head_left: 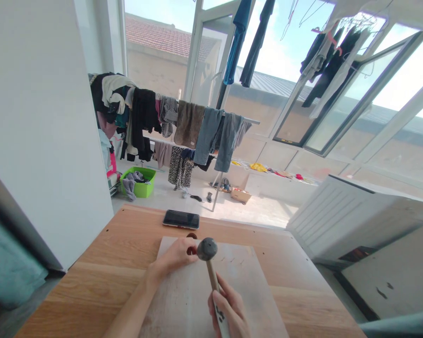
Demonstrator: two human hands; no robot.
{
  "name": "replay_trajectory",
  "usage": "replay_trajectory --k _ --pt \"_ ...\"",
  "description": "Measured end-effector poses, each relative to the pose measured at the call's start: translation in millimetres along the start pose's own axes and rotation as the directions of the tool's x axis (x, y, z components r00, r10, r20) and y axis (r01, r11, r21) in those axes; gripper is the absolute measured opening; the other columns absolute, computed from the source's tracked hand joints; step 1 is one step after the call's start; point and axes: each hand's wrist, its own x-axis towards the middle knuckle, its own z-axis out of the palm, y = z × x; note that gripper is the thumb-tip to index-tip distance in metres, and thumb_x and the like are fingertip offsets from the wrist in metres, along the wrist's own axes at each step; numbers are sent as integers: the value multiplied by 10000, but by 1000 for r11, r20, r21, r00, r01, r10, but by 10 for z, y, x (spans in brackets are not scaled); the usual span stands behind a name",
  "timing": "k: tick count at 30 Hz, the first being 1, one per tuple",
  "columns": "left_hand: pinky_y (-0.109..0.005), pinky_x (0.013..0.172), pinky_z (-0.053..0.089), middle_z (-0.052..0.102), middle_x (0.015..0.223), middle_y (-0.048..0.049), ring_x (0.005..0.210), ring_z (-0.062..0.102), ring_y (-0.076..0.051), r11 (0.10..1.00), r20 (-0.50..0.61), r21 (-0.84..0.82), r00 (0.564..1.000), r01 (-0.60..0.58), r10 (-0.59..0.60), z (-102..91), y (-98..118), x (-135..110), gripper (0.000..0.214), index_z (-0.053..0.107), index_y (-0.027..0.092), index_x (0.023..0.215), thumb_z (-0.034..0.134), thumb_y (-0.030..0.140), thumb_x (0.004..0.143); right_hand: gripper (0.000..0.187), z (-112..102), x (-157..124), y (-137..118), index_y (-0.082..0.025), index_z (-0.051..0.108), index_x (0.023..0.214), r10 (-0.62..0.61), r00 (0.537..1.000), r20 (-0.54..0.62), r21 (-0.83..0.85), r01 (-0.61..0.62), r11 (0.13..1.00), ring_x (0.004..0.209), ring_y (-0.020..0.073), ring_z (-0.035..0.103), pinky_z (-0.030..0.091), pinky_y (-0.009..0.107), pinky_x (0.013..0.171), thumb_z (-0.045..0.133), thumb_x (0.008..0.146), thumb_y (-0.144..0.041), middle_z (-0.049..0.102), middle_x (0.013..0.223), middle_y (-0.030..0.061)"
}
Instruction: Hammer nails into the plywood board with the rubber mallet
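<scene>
My right hand (229, 305) is wrapped around the handle of a mallet (207, 249) with a rounded dark head and a pale handle. The head is raised beside my left hand (178, 257), whose thumb and fingers are pinched together over the board's far left part. Whatever those fingers hold, if anything, is too small or hidden to make out. Under both hands lies a flat greyish board (186, 300). Several thin nail-like bits (232, 260) show on its far right part. A brown curved object (191, 235) peeks out behind my left fingers, mostly hidden.
The board rests on a wooden table (102, 267). A phone (181, 219) lies at the table's far edge. Beyond stand a drying rack with clothes (190, 124) and a green basket (143, 188) on the floor. A white panel (45, 117) rises at left.
</scene>
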Motion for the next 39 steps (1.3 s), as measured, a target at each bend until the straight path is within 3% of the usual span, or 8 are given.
replay_trajectory --k 8,14,18,22,25,27,34,39 --pt "-239 648 391 582 749 -1 715 539 -158 999 -15 22 999 44 -44 17 25 9 66 624 162 733 572 178 696 806 -24 -42 55 -146 566 1358 46 997 -58 35 -44 998 325 68 401 347 185 312 733 739 -635 566 587 -58" --pt "-251 671 434 606 815 9 732 551 -155 994 -6 -66 996 90 -90 -86 33 -25 297 582 176 887 729 345 691 832 -503 -290 124 -126 634 1265 36 974 -223 -9 -39 999 350 93 432 374 206 336 740 681 -708 562 547 -34" --pt "-256 681 425 587 788 14 732 544 -151 1000 -56 -12 998 19 -20 -71 223 -16 222 562 184 849 691 344 764 785 -838 -538 142 -166 658 1216 35 899 -437 13 -33 999 443 119 506 393 194 373 810 632 -668 565 568 -29" --pt "-260 693 429 642 862 -5 779 589 -165 990 141 72 984 -124 113 254 605 -30 136 617 193 862 683 279 779 740 -971 -680 102 -153 677 1164 50 895 -443 -11 -61 998 335 80 396 291 195 315 806 639 -659 538 516 -42" --pt "-289 702 444 681 961 -36 832 630 -207 941 354 234 923 -245 152 589 862 -101 174 645 210 907 714 277 762 757 -976 -704 78 -146 669 1192 56 901 -430 -32 -77 996 297 74 356 269 207 294 779 657 -670 548 512 -42" --pt "-308 699 459 687 995 -67 861 652 -239 887 422 338 893 -313 154 779 981 -158 196 648 208 933 709 284 763 780 -970 -703 68 -153 643 1240 64 902 -426 -37 -88 995 297 78 379 283 204 293 765 671 -673 568 531 -42" --pt "-403 739 495 682 982 -190 927 663 -335 709 386 629 920 -318 70 1300 1216 -229 398 637 132 1085 769 246 727 826 -972 -702 -19 -151 642 1292 67 941 -333 -175 -131 976 319 128 470 377 236 322 709 699 -723 580 502 -44" --pt "-406 651 459 663 806 -167 803 658 -337 672 427 621 893 -403 141 1570 1242 -186 299 671 116 932 797 169 666 771 -1000 -697 -51 -190 700 1250 41 944 -327 -181 -105 978 369 177 528 425 279 357 735 677 -706 616 521 -18"
